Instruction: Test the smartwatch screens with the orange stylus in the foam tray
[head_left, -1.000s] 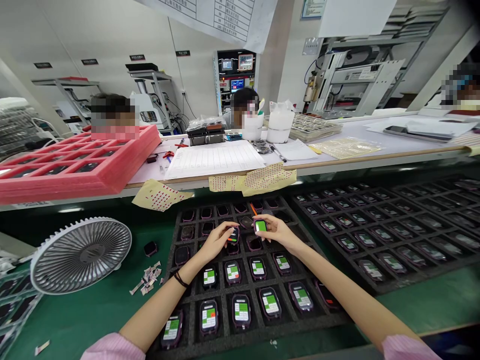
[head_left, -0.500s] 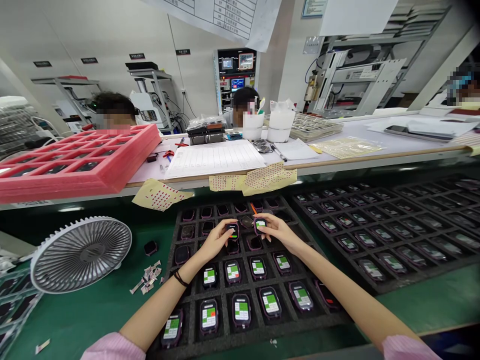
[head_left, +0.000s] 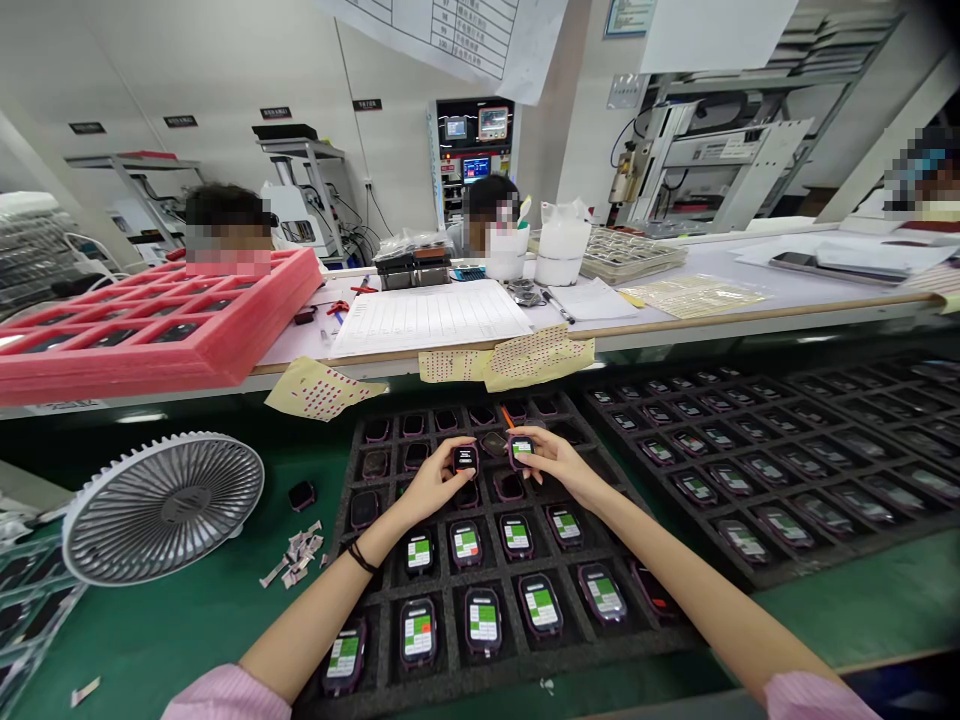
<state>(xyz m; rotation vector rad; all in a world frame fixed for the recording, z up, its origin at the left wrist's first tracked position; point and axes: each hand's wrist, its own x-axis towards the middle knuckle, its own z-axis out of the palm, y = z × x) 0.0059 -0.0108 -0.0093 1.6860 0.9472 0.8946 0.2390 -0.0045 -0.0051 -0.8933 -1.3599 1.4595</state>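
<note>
One watch (head_left: 465, 459) per hand, pretty much mid-frame: the left hand (head_left: 431, 484) has that one pinched, mostly dark screen, while the right hand (head_left: 553, 460) grips a second watch (head_left: 521, 450) lit green and white. Both are over a black foam tray (head_left: 450, 684); grey fan (head_left: 165, 507) sits lower left.
</note>
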